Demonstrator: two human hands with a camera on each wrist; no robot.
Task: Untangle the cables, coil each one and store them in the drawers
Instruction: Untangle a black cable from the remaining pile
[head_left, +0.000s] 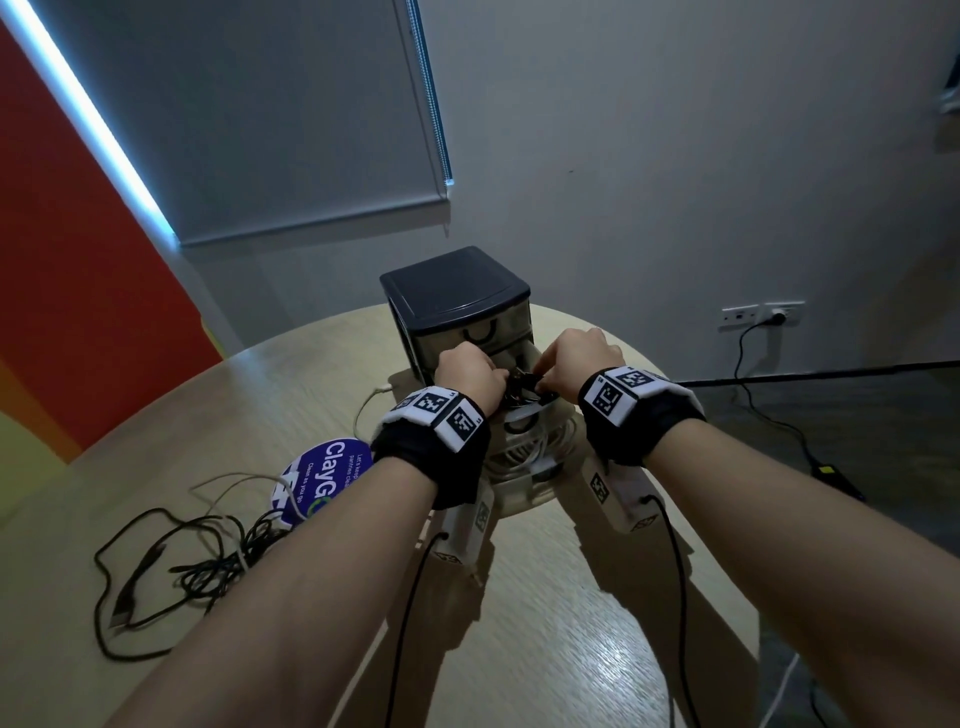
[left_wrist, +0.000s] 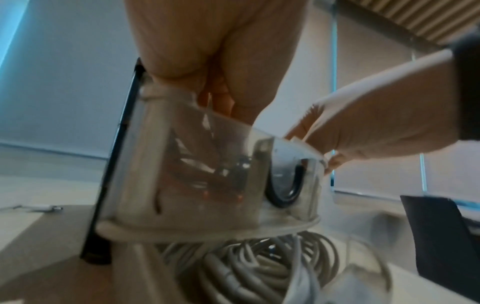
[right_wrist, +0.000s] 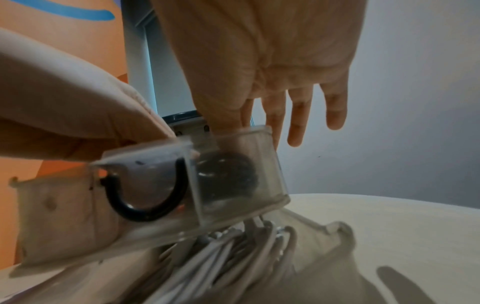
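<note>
Black coiled cable (head_left: 521, 388) lies flat in the pulled-out drawer (right_wrist: 233, 176).

Round blue sticker (head_left: 322, 475) reads "ClayG", the rest seemingly hidden.

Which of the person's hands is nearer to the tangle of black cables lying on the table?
Left. The left hand is on the tangle's side; the right hand lies farther right.

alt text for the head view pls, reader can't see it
Both hands, left hand and right hand, tuck a coiled black cable into an open clear drawer of a small dark drawer unit on a round table. A tangle of cables lies at left.
</note>
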